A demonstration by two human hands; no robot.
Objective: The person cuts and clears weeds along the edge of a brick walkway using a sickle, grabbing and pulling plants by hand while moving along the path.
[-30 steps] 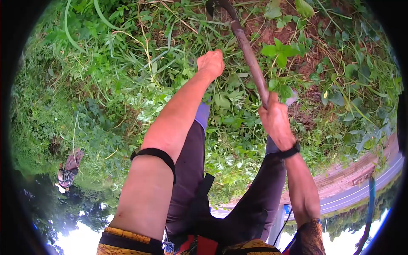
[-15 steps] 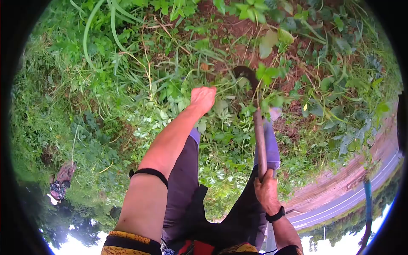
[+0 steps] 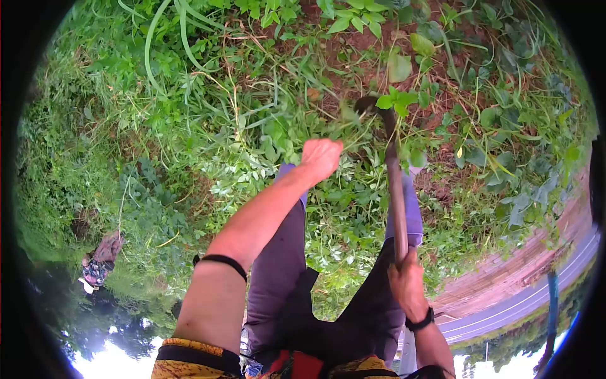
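My left hand is closed in a fist around weed stems, which stretch from it toward the blade. Wrapped round the lower end of a long wooden handle is my right hand. That handle belongs to a sickle with a dark, hooked blade at its upper end. The blade lies among leaves just beyond my left fist and to its right; a leafy sprig covers part of it. Where the blade's edge meets the stems I cannot tell.
Dense weeds cover the ground, with brown soil showing beyond the blade. My legs stand apart below my hands. Another person is far off at left. At right a road runs past, near a blue-green post.
My left fist has come down and to the right, drawing the stems with it. The sickle has shifted slightly right in view, still in my right hand. The whole view has shifted a little.
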